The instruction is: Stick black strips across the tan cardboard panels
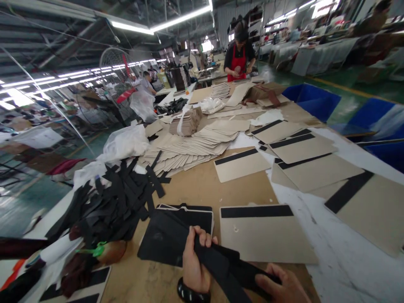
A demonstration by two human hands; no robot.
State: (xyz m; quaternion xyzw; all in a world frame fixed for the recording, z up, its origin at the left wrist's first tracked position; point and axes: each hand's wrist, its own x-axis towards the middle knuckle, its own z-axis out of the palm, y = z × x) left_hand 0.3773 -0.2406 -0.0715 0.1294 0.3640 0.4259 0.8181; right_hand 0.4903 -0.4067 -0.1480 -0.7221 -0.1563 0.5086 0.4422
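My left hand (195, 261), with a dark bangle at the wrist, is wrapped round several black strips (214, 261) in front of me. At the lower right, my right hand (280, 284) pinches the same strips nearer their other end. Below and behind the left hand lie dark flat panels (160, 237), one with a pale edge. Just right of them is a beige board (265, 240) with a black band along its far edge. Farther back lies a smaller beige board (241, 165), also banded.
A heap of loose black strips (116, 202) lies on the left, near a green-and-brown object (107, 251). Fanned beige boards (192, 147) spread across the back. Banded boards (318, 168) overlap at right. Blue bins (311, 99) stand beyond. A person in a red apron (238, 63) works opposite.
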